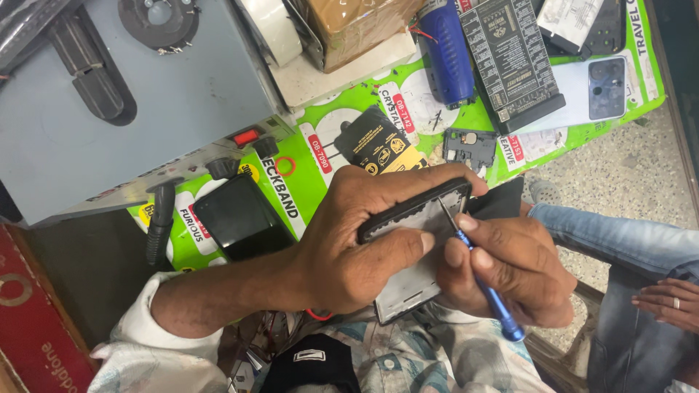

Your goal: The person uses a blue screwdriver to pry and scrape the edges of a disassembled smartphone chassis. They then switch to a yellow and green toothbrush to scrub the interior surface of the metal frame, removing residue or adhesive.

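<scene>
My left hand [357,244] grips an opened phone body [415,251] with a black frame and a pale inner plate, held over my lap. My thumb lies across the plate and my fingers wrap its upper edge. My right hand [510,266] holds a blue-handled screwdriver [484,280]. Its thin metal tip touches the inside of the phone near the top right corner. A dark flat piece [499,204] sticks out behind my right hand.
A grey machine [109,109] with a red switch fills the upper left. On the green mat [320,167] lie a black phone [240,217], a small black part [470,145], a circuit tester board [513,62], a blue cylinder [445,51] and a white phone back [590,91]. Another person's jeans and hand [670,302] are at the right.
</scene>
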